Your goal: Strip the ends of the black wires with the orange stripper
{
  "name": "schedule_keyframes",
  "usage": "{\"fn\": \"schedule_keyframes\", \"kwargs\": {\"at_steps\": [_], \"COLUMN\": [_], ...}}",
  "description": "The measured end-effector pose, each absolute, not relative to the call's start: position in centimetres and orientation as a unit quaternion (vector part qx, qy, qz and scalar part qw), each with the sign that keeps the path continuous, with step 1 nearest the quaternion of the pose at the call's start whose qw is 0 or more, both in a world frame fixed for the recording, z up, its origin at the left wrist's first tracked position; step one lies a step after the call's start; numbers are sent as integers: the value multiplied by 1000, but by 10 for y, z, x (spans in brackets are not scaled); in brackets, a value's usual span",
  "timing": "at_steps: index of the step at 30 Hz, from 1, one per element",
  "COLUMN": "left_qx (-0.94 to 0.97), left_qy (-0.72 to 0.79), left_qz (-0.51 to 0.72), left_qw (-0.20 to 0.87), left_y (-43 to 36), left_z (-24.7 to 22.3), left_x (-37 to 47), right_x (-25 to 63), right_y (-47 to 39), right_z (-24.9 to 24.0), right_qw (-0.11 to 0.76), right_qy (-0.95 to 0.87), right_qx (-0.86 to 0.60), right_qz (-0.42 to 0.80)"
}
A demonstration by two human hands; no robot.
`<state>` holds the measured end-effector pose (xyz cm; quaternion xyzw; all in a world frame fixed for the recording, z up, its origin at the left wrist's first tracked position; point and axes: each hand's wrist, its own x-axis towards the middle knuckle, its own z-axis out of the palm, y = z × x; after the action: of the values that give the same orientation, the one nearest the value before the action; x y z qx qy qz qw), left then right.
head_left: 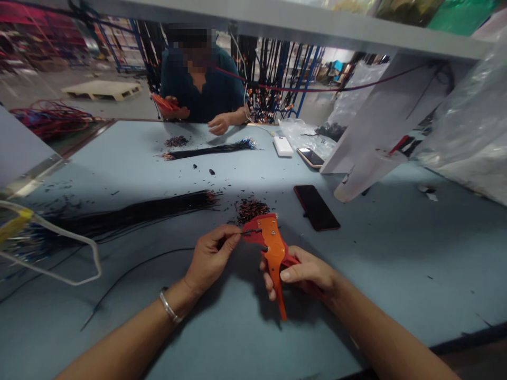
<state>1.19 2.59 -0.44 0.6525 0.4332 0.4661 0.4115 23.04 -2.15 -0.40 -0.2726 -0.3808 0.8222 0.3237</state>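
My left hand (212,257) pinches a thin black wire (150,258) close to its end. That end reaches the jaws of an orange and red wire stripper (273,237); the rest of the wire trails left across the table. My right hand (307,272) is wrapped round the stripper's handles. Just behind the tool lies a small heap of short black and copper-coloured scraps (251,210). A long bundle of black wires (150,209) stretches along the table to the left.
Across the table (396,258), a person (202,79) holds an orange tool (166,104) by a second wire bundle (209,151). A dark phone (317,207) lies right of the stripper. A white tube frame (97,258) juts in at left; a shelf (317,26) hangs overhead.
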Motion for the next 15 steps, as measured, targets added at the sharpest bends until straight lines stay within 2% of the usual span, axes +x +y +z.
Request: {"fn": "schedule_keyframes", "kwargs": {"at_steps": [15], "left_qx": [631], "left_qy": [426], "left_qz": [474], "left_qw": [443], "left_y": [28], "left_z": [-7], "left_x": [11], "right_x": [231], "right_y": [-21], "right_z": [-5], "right_qw": [322], "right_qy": [-385], "right_qx": [-267], "right_qz": [823]}}
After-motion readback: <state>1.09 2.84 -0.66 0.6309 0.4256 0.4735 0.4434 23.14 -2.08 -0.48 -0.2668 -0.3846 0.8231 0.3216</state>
